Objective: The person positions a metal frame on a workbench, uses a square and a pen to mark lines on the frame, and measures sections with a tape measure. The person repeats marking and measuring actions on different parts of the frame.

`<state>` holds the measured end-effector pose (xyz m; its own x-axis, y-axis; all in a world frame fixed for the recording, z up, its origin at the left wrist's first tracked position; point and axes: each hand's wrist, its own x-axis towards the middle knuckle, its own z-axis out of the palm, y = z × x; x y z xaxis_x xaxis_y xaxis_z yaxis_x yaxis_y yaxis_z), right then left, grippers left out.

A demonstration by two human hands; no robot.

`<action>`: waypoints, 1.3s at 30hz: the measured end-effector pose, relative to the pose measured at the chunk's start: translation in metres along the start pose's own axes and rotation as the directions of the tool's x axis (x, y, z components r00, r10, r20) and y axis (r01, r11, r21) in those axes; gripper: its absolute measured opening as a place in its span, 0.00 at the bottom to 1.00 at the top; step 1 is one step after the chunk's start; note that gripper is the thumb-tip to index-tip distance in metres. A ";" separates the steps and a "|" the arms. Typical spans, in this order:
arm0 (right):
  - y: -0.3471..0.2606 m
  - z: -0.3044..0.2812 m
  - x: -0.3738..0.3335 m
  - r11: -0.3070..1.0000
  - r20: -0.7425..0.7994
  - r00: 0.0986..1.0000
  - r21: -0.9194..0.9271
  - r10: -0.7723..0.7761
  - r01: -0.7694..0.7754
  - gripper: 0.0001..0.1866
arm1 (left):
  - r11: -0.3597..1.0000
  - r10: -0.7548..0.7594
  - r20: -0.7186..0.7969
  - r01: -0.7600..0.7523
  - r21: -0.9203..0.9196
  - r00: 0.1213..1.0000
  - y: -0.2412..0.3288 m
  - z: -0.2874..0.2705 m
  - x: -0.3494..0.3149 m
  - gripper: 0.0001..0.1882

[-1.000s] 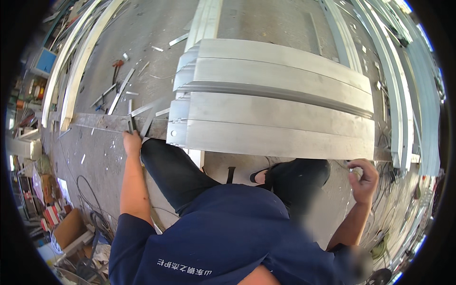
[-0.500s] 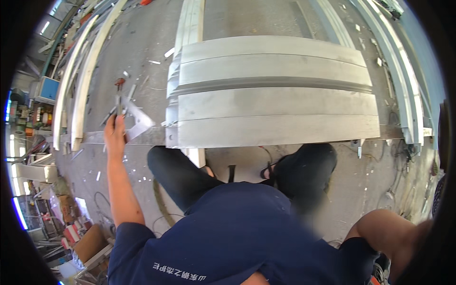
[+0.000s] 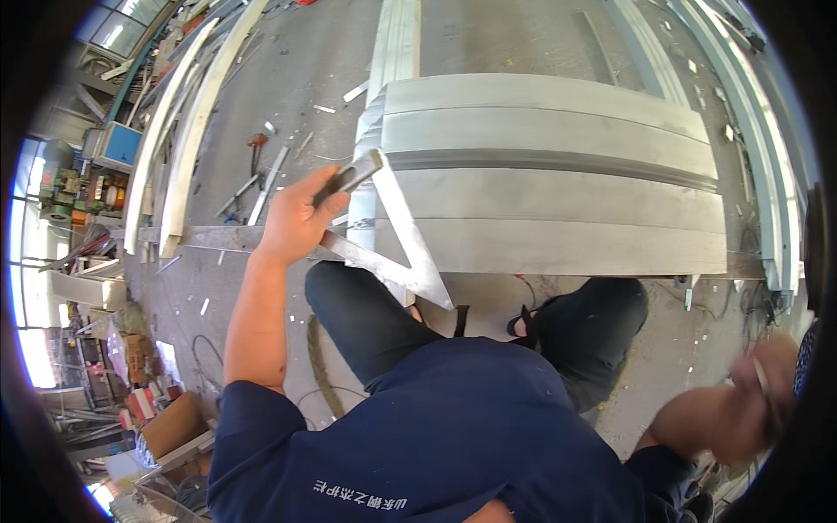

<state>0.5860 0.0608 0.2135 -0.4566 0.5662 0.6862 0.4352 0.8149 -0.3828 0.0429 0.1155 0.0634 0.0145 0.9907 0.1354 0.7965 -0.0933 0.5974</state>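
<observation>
Now left hand grips metal triangle by thick edge, near left end of metal bars; before, farther left. So triangle seems handy for bars. Right hand blurry, can't tell grip.

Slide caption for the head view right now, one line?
Left hand grips a triangular metal square near silvery metal profiles; right hand blurred.

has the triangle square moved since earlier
Yes, rightward: the triangle square was left of the metal profiles; now it appears in front of their left ends.
</observation>
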 end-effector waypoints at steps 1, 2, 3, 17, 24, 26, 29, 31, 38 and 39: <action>0.003 0.029 0.001 0.985 -0.064 0.984 -0.030 0.165 -0.168 0.08 | 0.998 -0.054 0.114 0.057 -0.028 0.992 0.024 0.007 0.014 0.24; 0.013 0.060 0.004 0.948 -0.121 0.942 -0.019 0.312 -0.316 0.07 | 0.998 0.057 0.122 -0.062 0.034 0.991 0.035 0.017 0.021 0.23; 0.030 0.083 0.005 0.898 0.027 0.900 0.064 0.434 -0.435 0.11 | 0.981 0.145 0.124 -0.159 0.112 0.982 0.040 0.023 0.023 0.23; 0.123 0.183 -0.057 0.894 0.033 0.904 -0.169 0.426 -0.415 0.15 | 0.870 0.434 0.120 -0.450 0.202 0.893 0.086 0.126 0.086 0.16; 0.121 0.190 -0.056 0.892 0.001 0.909 -0.193 0.417 -0.409 0.14 | 0.886 0.380 0.122 -0.399 0.235 0.917 0.105 0.136 0.085 0.17; 0.121 0.189 -0.054 0.891 0.006 0.908 -0.199 0.418 -0.409 0.14 | 0.847 0.460 0.074 -0.462 0.262 0.885 0.103 0.140 0.087 0.17; 0.120 0.188 -0.052 0.891 0.016 0.911 -0.216 0.411 -0.398 0.15 | 0.856 0.459 0.033 -0.452 0.250 0.888 0.108 0.145 0.088 0.16; 0.121 0.188 -0.052 0.891 0.017 0.912 -0.221 0.410 -0.397 0.15 | 0.858 0.450 0.029 -0.442 0.261 0.892 0.112 0.146 0.087 0.16; 0.119 0.189 -0.051 0.891 0.013 0.912 -0.223 0.409 -0.396 0.16 | 0.848 0.447 0.066 -0.446 0.285 0.892 0.117 0.149 0.093 0.17; 0.118 0.189 -0.052 0.889 0.012 0.912 -0.226 0.411 -0.398 0.16 | 0.855 0.436 0.084 -0.442 0.271 0.896 0.118 0.149 0.092 0.17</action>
<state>0.5147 0.1509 0.0156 -0.2465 0.8526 0.4608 0.7440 0.4712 -0.4738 0.2284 0.2105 0.0287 0.4113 0.8551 0.3156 0.8386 -0.4907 0.2366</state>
